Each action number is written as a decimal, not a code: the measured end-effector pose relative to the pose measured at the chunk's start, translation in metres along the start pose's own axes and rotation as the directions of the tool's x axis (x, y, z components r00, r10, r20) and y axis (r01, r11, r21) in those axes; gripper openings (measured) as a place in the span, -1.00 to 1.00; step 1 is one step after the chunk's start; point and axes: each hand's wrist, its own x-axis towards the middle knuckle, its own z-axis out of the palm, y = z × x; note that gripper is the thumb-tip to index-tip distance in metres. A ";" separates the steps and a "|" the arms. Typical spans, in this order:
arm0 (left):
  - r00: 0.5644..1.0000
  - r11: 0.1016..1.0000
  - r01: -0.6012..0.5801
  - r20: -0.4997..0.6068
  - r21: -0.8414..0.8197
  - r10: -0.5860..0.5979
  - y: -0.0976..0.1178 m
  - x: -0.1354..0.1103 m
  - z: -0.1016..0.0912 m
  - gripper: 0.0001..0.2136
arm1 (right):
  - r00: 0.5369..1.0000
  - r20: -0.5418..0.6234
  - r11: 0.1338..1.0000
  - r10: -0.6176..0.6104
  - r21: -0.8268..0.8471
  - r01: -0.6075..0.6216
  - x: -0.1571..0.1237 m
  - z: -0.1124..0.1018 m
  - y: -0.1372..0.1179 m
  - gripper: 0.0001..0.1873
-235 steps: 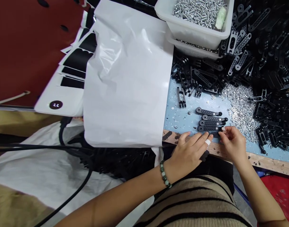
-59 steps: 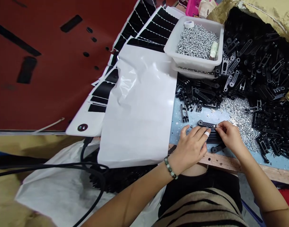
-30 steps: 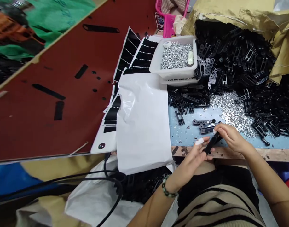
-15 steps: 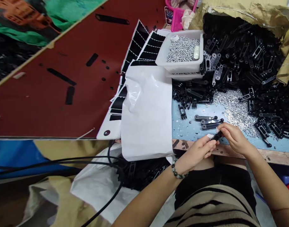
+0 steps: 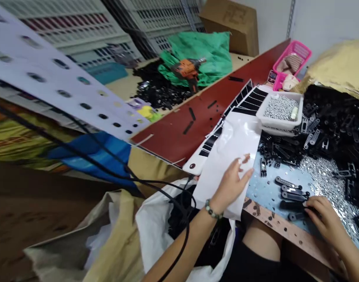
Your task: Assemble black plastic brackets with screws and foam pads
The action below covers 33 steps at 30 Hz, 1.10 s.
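Observation:
My right hand (image 5: 323, 215) is closed at the right end of a slim black plastic arm (image 5: 291, 205), low over the blue work surface (image 5: 264, 196). Beside that piece lie other black arms (image 5: 293, 188) in a rough row, some with grey inlays. My left hand (image 5: 232, 182) is open, its fingers spread over a glossy white sheet (image 5: 226, 152); whether it touches the sheet I cannot tell. From under the sheet stick out strips of black stickers (image 5: 208, 145).
A white tub (image 5: 280, 125) of small metal pins stands behind. Black parts (image 5: 343, 129) are heaped at the right, beside scattered silver hardware (image 5: 326, 176). Leftward are a red board (image 5: 173, 135), an orange power tool (image 5: 188, 70) and dark cables (image 5: 156, 181).
The view has swung left. My left hand has let go of the black arm, moved left over the white sheet and opened. My right hand has brought the arm to the row.

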 end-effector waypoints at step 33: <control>0.970 0.968 -0.241 0.024 0.068 0.240 0.034 0.075 -0.062 -0.69 | 0.835 -0.328 0.896 -0.441 -0.103 0.432 0.250 0.020 -0.147 -0.70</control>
